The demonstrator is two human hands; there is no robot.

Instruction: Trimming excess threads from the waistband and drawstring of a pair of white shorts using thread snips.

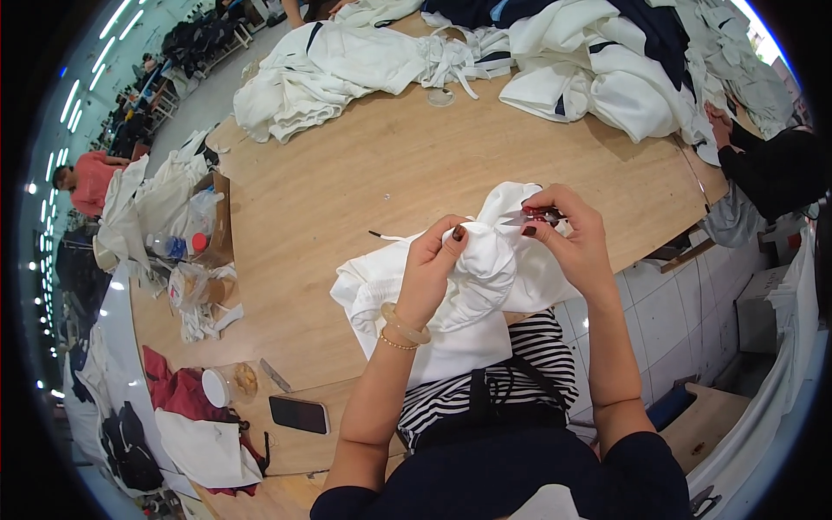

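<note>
A wooden table (303, 191) has bare room across its middle, two white garment heaps (347, 78) lining its far edge. One white garment (472, 329) overhangs the table's near edge, its bunched cloth pinched by the left hand (426, 258). One smartphone (299, 414) lies toward the table's left. Above the table's near edge, the right hand (579, 236) pinches one small pointed tool (546, 215).
</note>
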